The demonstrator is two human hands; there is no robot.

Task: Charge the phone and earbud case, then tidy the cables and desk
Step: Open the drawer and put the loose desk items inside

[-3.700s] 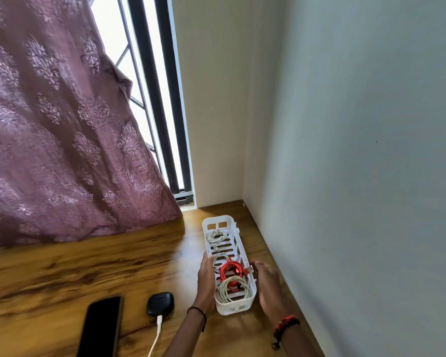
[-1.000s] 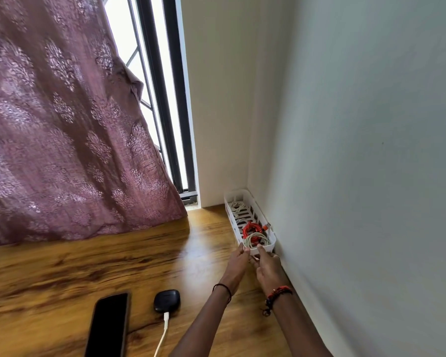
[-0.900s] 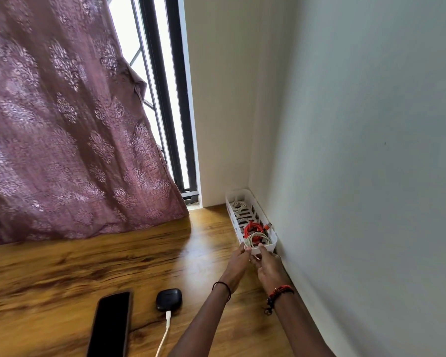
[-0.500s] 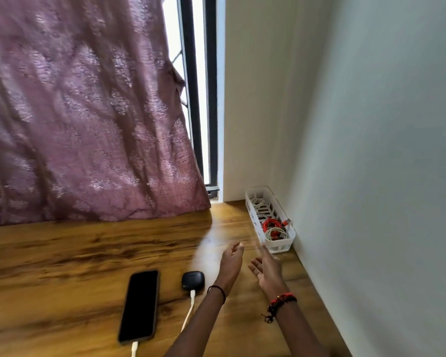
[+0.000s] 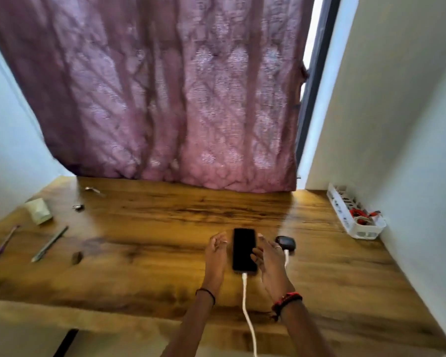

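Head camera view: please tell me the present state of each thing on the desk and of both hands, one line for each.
phone: flat, screen dark, white cable plugged in.
earbud case: closed, white cable attached.
white basket: against the right wall, holding coiled cables.
left hand: open, beside the phone's left edge.
right hand: open, at the phone's right edge.
pens: loose, far left.
small box: left side, closed.

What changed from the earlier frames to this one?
The white basket was slid to the wall corner and let go. Both hands came back: the left hand and right hand now flank the phone, neither clearly gripping it. Phone and earbud case stayed plugged in on the desk.
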